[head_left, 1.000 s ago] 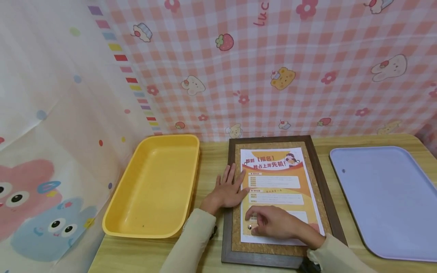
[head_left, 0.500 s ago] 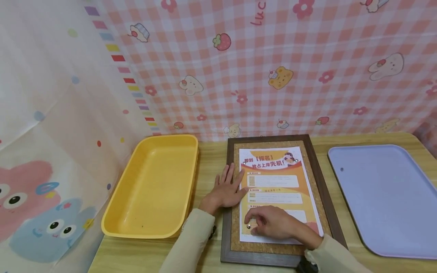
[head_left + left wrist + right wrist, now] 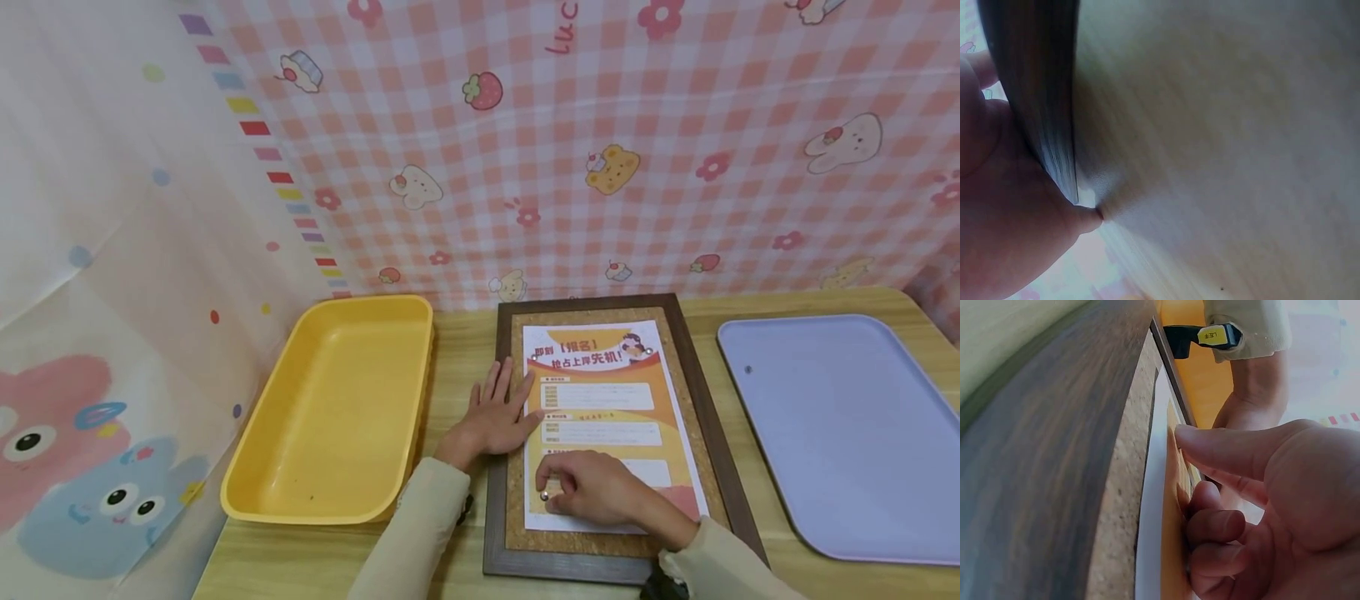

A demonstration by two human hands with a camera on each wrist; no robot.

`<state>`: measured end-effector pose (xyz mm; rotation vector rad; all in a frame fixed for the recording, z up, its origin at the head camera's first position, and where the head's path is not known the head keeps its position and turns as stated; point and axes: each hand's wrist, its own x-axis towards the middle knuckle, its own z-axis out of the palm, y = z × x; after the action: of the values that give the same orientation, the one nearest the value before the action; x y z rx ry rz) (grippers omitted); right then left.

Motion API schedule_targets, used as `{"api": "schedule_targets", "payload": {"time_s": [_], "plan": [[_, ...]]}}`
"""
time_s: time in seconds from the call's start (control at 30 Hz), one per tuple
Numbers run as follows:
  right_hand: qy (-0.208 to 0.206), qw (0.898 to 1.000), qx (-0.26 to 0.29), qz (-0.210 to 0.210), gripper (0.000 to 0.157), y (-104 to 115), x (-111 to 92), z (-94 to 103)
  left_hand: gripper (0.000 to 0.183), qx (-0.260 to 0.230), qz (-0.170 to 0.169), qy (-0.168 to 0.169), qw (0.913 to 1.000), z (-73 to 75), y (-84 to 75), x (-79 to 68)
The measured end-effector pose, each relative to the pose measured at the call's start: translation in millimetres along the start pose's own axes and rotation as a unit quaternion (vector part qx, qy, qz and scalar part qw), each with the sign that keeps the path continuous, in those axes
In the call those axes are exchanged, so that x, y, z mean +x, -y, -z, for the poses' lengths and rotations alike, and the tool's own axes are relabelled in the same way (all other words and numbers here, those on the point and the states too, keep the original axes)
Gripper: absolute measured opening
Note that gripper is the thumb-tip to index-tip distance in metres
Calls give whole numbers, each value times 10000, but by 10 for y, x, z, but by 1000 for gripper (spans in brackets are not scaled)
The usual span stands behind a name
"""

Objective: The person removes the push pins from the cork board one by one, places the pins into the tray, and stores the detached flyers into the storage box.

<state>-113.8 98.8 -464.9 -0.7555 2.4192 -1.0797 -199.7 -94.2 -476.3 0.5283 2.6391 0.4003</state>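
Observation:
A printed orange and white poster [image 3: 600,421] lies on a cork board [image 3: 517,508] with a dark wooden frame [image 3: 703,408]. Two small tacks, a left one [image 3: 534,357] and a right one [image 3: 648,351], sit near its top corners. My right hand [image 3: 592,490] pinches a shiny tack [image 3: 544,496] at the lower left corner, between thumb and index finger. In the right wrist view the thumb [image 3: 1222,447] reaches the paper and the other fingers curl. My left hand [image 3: 491,423] rests spread across the board's left frame, fingertips at the poster's edge.
A deep yellow tray [image 3: 330,408] stands left of the board, with a tiny dark speck on its floor. To the right lies a lilac tray [image 3: 832,433] holding one small tack [image 3: 747,369]. A checked cloth [image 3: 510,167] hangs behind the wooden table [image 3: 300,558].
Both hands keep nearly the same places on the board, the right still at the lower left tack. The whole scene has shifted slightly left in the head view.

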Motion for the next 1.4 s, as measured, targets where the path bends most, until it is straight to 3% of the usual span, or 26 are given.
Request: {"api": "schedule_targets", "payload": {"time_s": [0.27, 0.7, 1.1, 1.4], "plan": [[1, 10000, 46, -51, 12, 9, 5, -3, 70, 0, 3, -1, 10000, -87, 85, 96], [-303, 9990, 94, -329, 10, 26, 70, -53, 68, 1, -73, -53, 10000, 51, -46, -52], [-353, 9986, 142, -360, 19, 25, 68, -64, 68, -84, -64, -88, 9999, 39, -31, -45], [-238, 9979, 419, -421, 16, 30, 54, -45, 68, -104, -56, -85, 9999, 32, -30, -37]]}}
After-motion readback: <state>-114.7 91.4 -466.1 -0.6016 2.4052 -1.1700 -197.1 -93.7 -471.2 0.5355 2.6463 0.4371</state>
